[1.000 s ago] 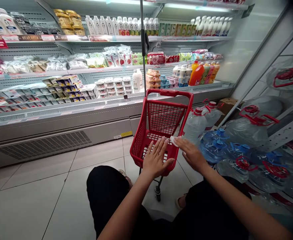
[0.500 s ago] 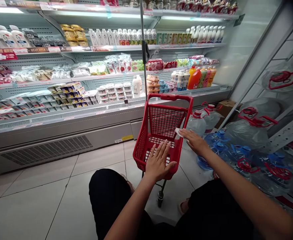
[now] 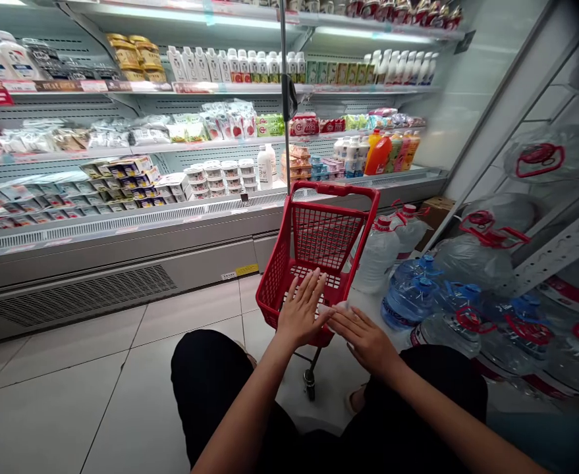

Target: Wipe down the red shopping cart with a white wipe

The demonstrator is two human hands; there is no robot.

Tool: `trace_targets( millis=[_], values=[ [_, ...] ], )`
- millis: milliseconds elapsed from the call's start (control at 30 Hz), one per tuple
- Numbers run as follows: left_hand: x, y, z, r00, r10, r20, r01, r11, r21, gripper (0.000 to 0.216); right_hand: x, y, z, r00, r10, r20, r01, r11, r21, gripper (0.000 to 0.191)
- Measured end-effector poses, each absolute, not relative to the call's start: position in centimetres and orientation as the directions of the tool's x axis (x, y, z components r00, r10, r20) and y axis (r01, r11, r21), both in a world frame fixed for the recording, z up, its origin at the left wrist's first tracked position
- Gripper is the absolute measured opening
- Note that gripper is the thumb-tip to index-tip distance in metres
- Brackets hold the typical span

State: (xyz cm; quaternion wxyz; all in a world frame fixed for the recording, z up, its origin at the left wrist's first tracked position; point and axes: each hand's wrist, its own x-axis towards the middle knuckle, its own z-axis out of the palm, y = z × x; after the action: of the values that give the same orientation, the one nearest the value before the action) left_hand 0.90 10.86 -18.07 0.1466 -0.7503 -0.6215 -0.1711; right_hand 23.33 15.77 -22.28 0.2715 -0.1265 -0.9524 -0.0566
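Compared with half a second ago, our right hand [image 3: 361,334] has slid down from the right rim of the red shopping cart's basket [image 3: 275,275] and come in beside our left hand [image 3: 299,313], its fingertips now overlapping the left thumb in view. The white tissue [image 3: 343,305] has travelled with it and shows just past the right fingertips; that grip lies flat, fingers close together, though we cannot tell whether it pinches the tissue. Our left grip stays spread, palm down, over the basket's near end. The cart stands between our knees and the dairy cooler [image 3: 210,247], large water bottles [image 3: 375,260] on its right.
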Motion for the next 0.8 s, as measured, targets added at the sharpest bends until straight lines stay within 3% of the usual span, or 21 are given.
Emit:
trace_targets(
  millis=[133,233,367,533,700,800],
  values=[
    [1.6,10.8,-18.4,0.179,0.872,0.456,0.981,-0.195,-0.012,0.083,24.1,21.5,-20.7,-0.818,0.275,0.505,0.347,0.937,0.051,0.088],
    [2.4,10.5,-18.5,0.179,0.872,0.456,0.979,-0.203,0.005,0.08,24.2,26.7,-19.8,-0.741,0.413,0.53,0.494,0.869,0.013,0.077],
    [2.5,10.2,-18.3,0.162,0.881,0.444,0.979,-0.199,0.04,0.079,23.4,28.5,-20.4,-0.68,0.466,0.566,0.557,0.83,-0.013,0.064],
    [-0.5,11.1,-17.7,0.083,0.915,0.395,0.981,-0.144,0.128,0.077,21.8,22.8,-21.6,-0.678,0.442,0.588,0.513,0.857,-0.053,0.072],
    [-1.3,13.3,-16.9,-0.192,0.921,0.339,0.946,0.083,0.313,0.073,18.6,17.5,-22.0,-0.75,0.313,0.582,0.376,0.927,-0.014,0.075],
    [0.6,13.9,-17.0,-0.175,0.898,0.403,0.937,0.027,0.347,0.074,16.8,16.5,-22.6,-0.758,0.219,0.615,0.297,0.954,0.026,0.071]
  ],
)
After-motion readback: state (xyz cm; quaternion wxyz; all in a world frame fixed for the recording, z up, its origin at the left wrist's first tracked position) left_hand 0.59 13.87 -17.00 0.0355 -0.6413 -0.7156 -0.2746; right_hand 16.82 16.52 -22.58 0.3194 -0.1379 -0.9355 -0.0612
